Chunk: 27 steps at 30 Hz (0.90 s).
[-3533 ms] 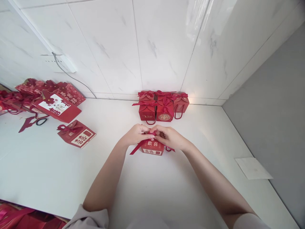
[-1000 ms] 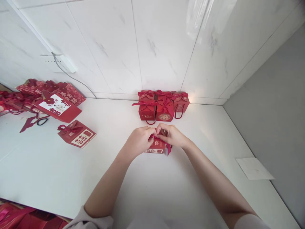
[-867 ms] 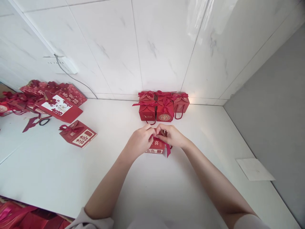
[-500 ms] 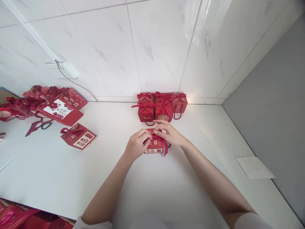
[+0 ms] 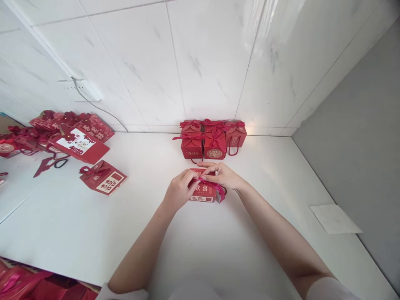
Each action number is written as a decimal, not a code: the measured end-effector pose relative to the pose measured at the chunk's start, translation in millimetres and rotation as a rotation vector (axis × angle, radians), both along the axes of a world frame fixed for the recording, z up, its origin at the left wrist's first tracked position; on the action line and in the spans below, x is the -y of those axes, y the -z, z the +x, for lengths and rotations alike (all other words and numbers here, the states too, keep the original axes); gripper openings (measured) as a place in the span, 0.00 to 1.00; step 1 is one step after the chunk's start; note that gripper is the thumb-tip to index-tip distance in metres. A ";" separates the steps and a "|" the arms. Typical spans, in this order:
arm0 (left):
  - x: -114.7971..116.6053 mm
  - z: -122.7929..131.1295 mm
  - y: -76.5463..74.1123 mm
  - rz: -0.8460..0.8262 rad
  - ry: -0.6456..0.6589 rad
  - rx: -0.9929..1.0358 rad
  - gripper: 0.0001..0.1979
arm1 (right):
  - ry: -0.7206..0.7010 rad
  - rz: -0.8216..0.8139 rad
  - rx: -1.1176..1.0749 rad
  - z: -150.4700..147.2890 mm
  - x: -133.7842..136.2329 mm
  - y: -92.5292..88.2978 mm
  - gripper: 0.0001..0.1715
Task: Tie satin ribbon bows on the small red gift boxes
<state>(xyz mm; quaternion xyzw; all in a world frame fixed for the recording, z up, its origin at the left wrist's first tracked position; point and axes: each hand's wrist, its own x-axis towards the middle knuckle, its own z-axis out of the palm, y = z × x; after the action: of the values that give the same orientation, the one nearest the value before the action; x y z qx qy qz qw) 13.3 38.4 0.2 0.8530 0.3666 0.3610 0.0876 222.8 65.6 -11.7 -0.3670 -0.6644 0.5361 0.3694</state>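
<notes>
A red gift box [image 5: 203, 193] with pale lettering sits on the white table in front of me. Across its top runs a dark pink ribbon [image 5: 221, 194], whose loose end hangs over the right side. My left hand [image 5: 180, 188] pinches the ribbon at the middle of the box top. From the right, my right hand [image 5: 222, 175] also pinches it, thumb and index finger close to the left fingertips. The spot where the fingers meet is partly hidden. Just behind stand several red boxes with bows [image 5: 191, 148] in a group against the wall.
To the left stands another red box [image 5: 104, 178] with a bow. Beyond it lie black-handled scissors [image 5: 61, 162] and a pile of red boxes [image 5: 83, 143]. A grey cable [image 5: 93, 107] runs down the tiled wall. A white sheet [image 5: 336, 219] lies at the right edge.
My right fingers have drawn slightly lower and closer to my left fingertips. The ribbon's loose end has shifted to the right. The boxes around have not moved.
</notes>
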 end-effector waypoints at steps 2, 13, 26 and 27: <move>0.6 0.0 0.5 0.006 -0.006 0.002 0.04 | 0.000 0.030 -0.009 -0.2 0.4 0.0 0.11; 5.0 4.8 -15.0 -0.107 0.106 -0.081 0.08 | -0.131 -0.121 -0.150 0.8 0.1 -2.3 0.15; 5.3 -5.9 -24.3 -0.222 -0.167 -0.146 0.09 | -0.119 -0.239 -0.148 -0.8 4.8 -11.5 0.12; 5.2 -6.7 -24.1 -0.258 -0.156 -0.131 0.10 | -0.114 -0.239 -0.140 -0.5 4.5 -10.7 0.13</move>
<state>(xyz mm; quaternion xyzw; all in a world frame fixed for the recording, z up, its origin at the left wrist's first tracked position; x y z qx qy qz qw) 6.6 33.2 24.3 0.8253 0.4801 0.2602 0.1439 222.3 61.1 -1.0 -0.3316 -0.5885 0.6557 0.3373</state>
